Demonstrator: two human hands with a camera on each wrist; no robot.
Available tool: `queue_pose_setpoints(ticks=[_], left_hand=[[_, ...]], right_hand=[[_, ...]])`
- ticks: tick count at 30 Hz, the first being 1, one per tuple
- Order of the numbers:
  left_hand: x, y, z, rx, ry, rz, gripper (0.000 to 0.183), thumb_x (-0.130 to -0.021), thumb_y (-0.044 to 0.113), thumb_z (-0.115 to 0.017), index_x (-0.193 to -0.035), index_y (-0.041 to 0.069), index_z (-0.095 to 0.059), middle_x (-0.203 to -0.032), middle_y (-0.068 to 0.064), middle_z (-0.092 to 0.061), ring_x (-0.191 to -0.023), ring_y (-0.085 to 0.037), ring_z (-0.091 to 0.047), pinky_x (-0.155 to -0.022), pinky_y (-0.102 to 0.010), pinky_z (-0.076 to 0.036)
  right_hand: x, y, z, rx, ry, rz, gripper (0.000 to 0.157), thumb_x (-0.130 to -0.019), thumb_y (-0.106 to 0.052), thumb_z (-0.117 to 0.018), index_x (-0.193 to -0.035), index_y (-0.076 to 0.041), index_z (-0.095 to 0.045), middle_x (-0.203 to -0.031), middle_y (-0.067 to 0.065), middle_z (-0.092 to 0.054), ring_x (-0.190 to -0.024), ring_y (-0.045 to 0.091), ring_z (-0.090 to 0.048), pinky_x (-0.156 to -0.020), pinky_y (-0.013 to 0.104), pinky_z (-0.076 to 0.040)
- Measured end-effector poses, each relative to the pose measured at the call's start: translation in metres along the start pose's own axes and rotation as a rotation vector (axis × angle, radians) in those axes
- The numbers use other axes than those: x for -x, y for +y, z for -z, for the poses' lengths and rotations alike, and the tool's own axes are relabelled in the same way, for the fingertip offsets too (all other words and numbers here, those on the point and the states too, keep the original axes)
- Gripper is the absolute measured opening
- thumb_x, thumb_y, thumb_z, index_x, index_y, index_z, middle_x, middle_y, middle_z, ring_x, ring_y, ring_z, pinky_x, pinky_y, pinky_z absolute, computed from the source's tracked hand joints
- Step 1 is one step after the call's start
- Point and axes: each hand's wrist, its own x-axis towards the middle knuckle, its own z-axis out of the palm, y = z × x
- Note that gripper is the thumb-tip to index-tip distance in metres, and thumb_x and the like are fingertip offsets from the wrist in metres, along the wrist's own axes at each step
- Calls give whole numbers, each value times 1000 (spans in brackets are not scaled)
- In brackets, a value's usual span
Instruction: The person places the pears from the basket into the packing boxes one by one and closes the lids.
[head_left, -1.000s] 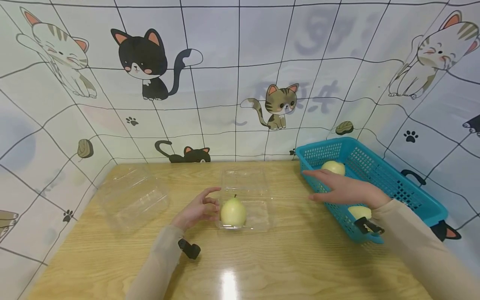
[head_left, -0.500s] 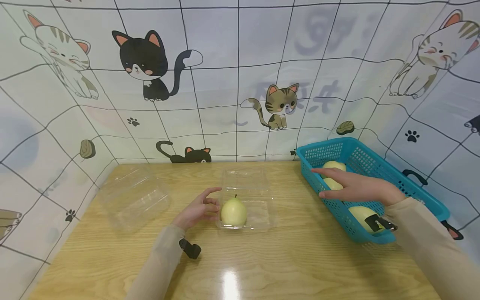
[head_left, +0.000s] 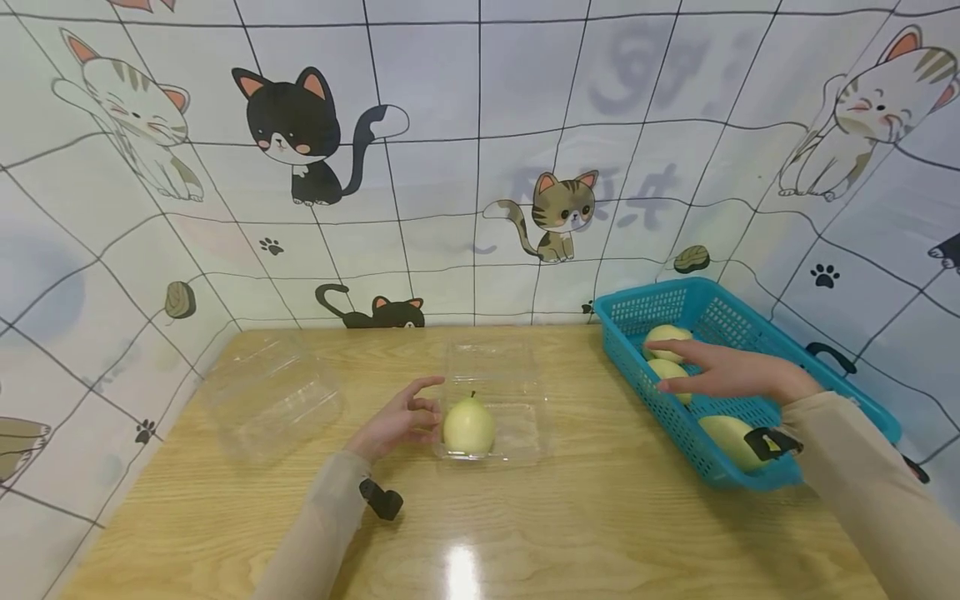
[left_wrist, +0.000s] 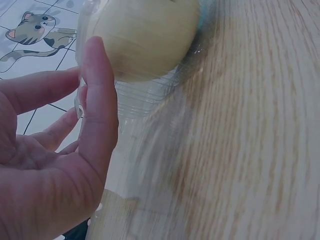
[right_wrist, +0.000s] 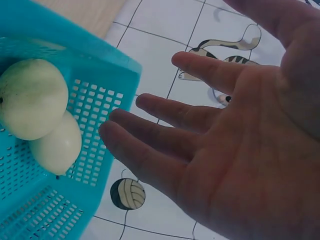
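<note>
Right grip [head_left: 723, 371]: fingers straight and apart, nothing held. Over the past second you have drawn it rightward, from the basket's inner side to further over the basket [head_left: 738, 329]. The right wrist view shows your fingertips clear of the pears, so no contact there.

What that uncovers: the middle pear [head_left: 666, 367], hidden a second ago, now shows just beyond your thumb. The far pear [head_left: 666, 336] lies behind it; the near pear [head_left: 726, 437] sits at the basket's close end, below your wrist, more of it in sight than before.

Left grip [head_left: 397, 425]: unmoved. Thumb and fingers bent at the left edge of the box [head_left: 517, 427], its clear wall between them; it looks like a light pinch, judging by the left wrist view.

In the box, left half: one pear [head_left: 469, 427], stem up, also unmoved. Lid [head_left: 489, 360] back behind it.

For the work, as I judge it: one pear boxed, three visible in the basket, your right grip above them and none picked up.

Further out: second box [head_left: 277, 400], clear, on the surface [head_left: 540, 533] to your left; cat-print cloth [head_left: 442, 192] behind everything.
</note>
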Motion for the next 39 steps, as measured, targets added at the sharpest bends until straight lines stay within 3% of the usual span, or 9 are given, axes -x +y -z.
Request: queue_pose_setpoints(ticks=[13,26,39], left_hand=[[1,-1,0,6,2,3,69,-93,-3,-54,-152,10,-22,-99,-10,-51,-76,-18,-59,-69,-34,-56],[0,-2,3,-5,-2,2,69,-92,-3,-53,-152,11,-21,-98,-9,-52,-76,-18,-61,-69,-33,-56],[-1,-3,2,-3,-3,8,69,-92,-4,-53,-152,12,-23,-99,-11,-51,-78,-19,-60,-70,-35,-56]], right_hand=[[-6,23,-2,-48,-50,-59,71,-98,-39,-55,-150,0,-27,-150,36,-14,-133,57,-15,-95,69,-32],[-14,42,-1,-32,-69,-102,71,-99,-40,-52,-148,4,-26,-147,39,-19,-130,58,-22,-93,68,-35],[-23,57,-3,-34,-92,-94,72,-97,-37,-57,-146,7,-27,-144,41,-18,-128,60,-23,-92,67,-36]])
